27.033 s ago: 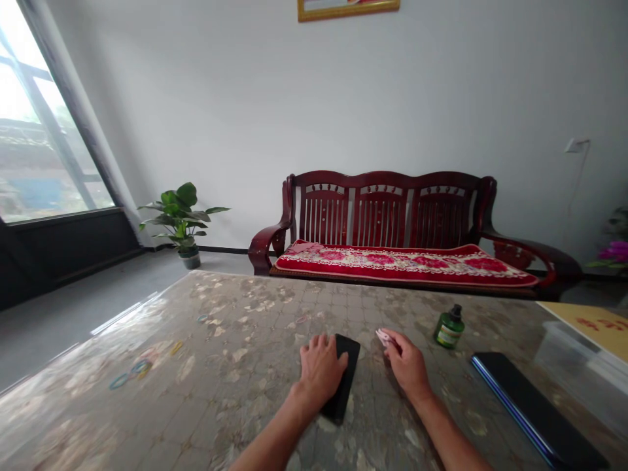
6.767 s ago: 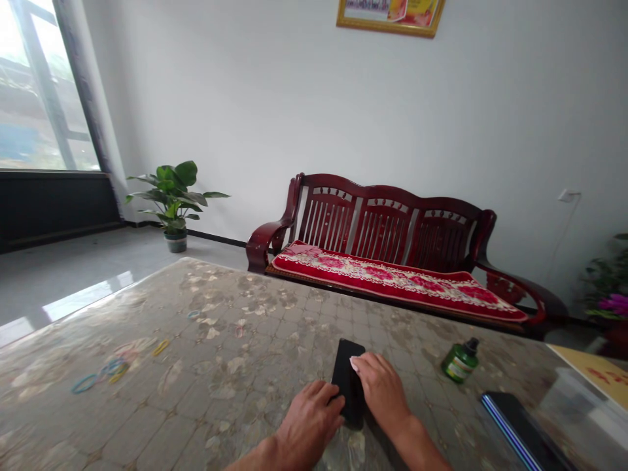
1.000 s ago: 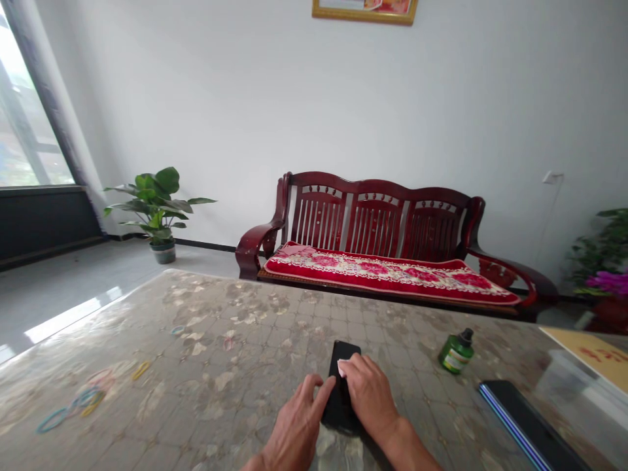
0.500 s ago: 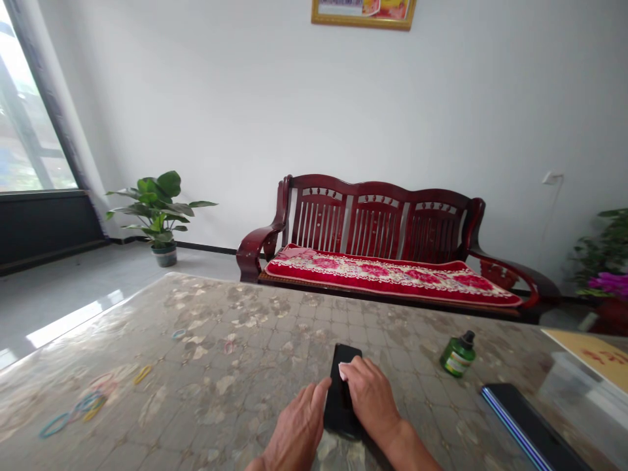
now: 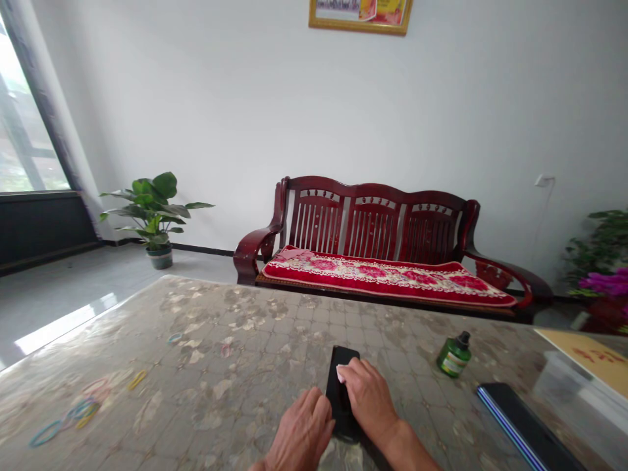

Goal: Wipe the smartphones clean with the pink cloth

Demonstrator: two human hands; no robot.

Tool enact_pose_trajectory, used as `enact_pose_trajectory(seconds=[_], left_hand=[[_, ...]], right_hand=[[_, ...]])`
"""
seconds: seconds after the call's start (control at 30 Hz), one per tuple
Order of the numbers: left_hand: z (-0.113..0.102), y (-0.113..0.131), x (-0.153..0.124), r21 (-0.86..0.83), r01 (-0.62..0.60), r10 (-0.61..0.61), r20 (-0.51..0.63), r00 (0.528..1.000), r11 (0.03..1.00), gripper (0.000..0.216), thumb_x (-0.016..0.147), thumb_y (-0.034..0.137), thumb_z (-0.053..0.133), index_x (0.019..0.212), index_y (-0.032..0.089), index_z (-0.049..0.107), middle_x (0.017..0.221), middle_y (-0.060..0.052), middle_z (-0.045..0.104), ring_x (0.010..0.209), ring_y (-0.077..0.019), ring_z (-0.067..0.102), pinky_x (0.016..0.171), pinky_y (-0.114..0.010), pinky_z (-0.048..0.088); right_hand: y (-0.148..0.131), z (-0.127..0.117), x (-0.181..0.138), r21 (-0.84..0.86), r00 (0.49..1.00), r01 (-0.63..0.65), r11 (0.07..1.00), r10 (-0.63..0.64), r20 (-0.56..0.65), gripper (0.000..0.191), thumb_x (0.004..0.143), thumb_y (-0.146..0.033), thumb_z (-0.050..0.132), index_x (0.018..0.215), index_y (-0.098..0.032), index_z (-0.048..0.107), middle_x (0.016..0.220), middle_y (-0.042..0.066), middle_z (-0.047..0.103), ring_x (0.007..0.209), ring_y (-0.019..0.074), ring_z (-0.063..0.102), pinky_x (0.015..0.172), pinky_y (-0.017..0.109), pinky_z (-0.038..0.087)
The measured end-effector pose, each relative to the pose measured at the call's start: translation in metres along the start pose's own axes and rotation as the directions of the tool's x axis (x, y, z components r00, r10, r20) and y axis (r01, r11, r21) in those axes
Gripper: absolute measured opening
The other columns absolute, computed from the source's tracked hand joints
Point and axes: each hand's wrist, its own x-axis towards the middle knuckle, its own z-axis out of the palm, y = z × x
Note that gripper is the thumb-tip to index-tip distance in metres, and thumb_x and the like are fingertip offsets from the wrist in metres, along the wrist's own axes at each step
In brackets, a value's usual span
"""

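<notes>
A black smartphone point(image 5: 342, 379) lies flat on the patterned tablecloth in front of me, screen side up as far as I can tell. My left hand point(image 5: 305, 426) is closed with curled fingers against the phone's lower left edge, gripping it there. Over the phone's right side, my right hand point(image 5: 369, 399) pinches a small white wipe point(image 5: 341, 373) and presses it on the dark surface. Most of the wipe is hidden under the fingers.
A green bottle point(image 5: 454, 354) with a black cap stands to the right. Closer in lies a dark phone-like slab point(image 5: 524, 418), beside a clear plastic box point(image 5: 564, 392) bearing a tan card point(image 5: 589, 353). Several rubber bands point(image 5: 81, 411) lie left. A wooden sofa point(image 5: 373, 222) stands beyond the table.
My left hand's fingers have curled in more, the thumb no longer stretched along the phone's edge. The right hand stays over the phone with the wipe. The view has shifted slightly.
</notes>
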Motion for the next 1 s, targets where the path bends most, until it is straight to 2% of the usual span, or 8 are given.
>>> enact_pose_trajectory(seconds=[0.17,0.27,0.37,0.47,0.57,0.67,0.8,1.0], left_hand=[[0.014,-0.001,0.004,0.037,-0.140,0.137,0.074,0.988,0.989,0.014,0.086,0.008,0.060,0.094,0.019,0.054,0.101,-0.003,0.060,0.094,-0.0208,0.056,0.086,-0.031,0.048],[0.022,-0.001,0.005,0.081,-0.132,0.121,0.130,0.984,0.988,0.015,0.087,0.009,0.059,0.098,0.018,0.055,0.105,-0.005,0.061,0.095,-0.0223,0.056,0.084,-0.032,0.049],[0.023,0.000,0.005,0.087,-0.114,0.100,0.146,0.984,0.990,0.013,0.089,0.012,0.060,0.099,0.018,0.055,0.106,-0.005,0.061,0.096,-0.0230,0.056,0.084,-0.034,0.049],[0.018,0.000,0.005,0.048,-0.098,0.090,0.149,0.985,0.994,0.012,0.089,0.014,0.062,0.097,0.019,0.054,0.104,-0.003,0.061,0.095,-0.0220,0.057,0.084,-0.033,0.048],[0.014,0.001,0.005,0.000,-0.079,0.079,0.116,0.990,0.997,0.016,0.088,0.012,0.063,0.098,0.020,0.054,0.105,-0.001,0.062,0.094,-0.0207,0.057,0.084,-0.032,0.049],[0.013,0.001,0.004,-0.012,-0.087,0.088,0.066,0.994,0.996,0.019,0.087,0.008,0.062,0.098,0.021,0.054,0.105,0.000,0.063,0.094,-0.0201,0.059,0.085,-0.031,0.049],[0.014,-0.001,0.001,-0.035,-0.141,0.141,0.009,0.990,0.989,0.020,0.088,0.005,0.060,0.097,0.022,0.054,0.104,-0.001,0.064,0.098,-0.0197,0.060,0.089,-0.029,0.049],[0.018,-0.004,0.000,-0.064,-0.220,0.216,-0.060,0.974,0.973,0.020,0.088,0.004,0.059,0.100,0.020,0.056,0.105,-0.002,0.066,0.104,-0.0194,0.062,0.101,-0.029,0.045]], right_hand=[[0.005,-0.001,0.007,0.002,0.998,0.034,0.999,-0.034,0.054,0.022,0.091,-0.007,0.054,0.084,-0.025,0.066,0.084,-0.001,0.063,0.082,0.0152,0.057,0.076,0.026,0.041],[0.013,-0.001,0.020,-0.014,0.998,0.015,1.000,-0.014,0.064,0.011,0.095,-0.022,0.056,0.100,-0.023,0.066,0.102,0.003,0.065,0.091,0.0159,0.060,0.083,0.031,0.049],[0.018,-0.001,0.029,-0.022,0.998,-0.003,1.000,0.004,0.061,0.029,0.096,-0.037,0.057,0.121,-0.022,0.059,0.126,0.008,0.059,0.103,0.0200,0.061,0.089,0.041,0.053],[0.015,-0.003,0.023,-0.023,0.997,-0.007,1.000,0.008,0.073,0.027,0.096,-0.036,0.057,0.118,-0.021,0.060,0.123,0.008,0.060,0.101,0.0192,0.061,0.087,0.039,0.054],[0.005,-0.007,0.003,-0.014,0.995,0.003,1.000,-0.001,0.100,0.009,0.094,-0.018,0.058,0.095,-0.022,0.066,0.097,0.002,0.065,0.088,0.0158,0.061,0.080,0.031,0.051],[-0.001,-0.011,-0.011,0.032,0.991,0.034,0.999,-0.038,0.126,0.020,0.090,-0.006,0.056,0.085,-0.023,0.065,0.085,0.000,0.063,0.084,0.0153,0.059,0.077,0.028,0.047],[0.005,-0.011,0.004,0.022,0.990,-0.018,1.000,0.015,0.144,0.011,0.095,-0.020,0.056,0.098,-0.022,0.066,0.101,0.004,0.065,0.088,0.0149,0.062,0.082,0.030,0.051],[0.014,-0.005,0.024,0.000,0.989,-0.055,0.999,0.054,0.135,0.031,0.096,-0.038,0.057,0.122,-0.022,0.058,0.127,0.008,0.058,0.104,0.0203,0.061,0.089,0.041,0.053]])
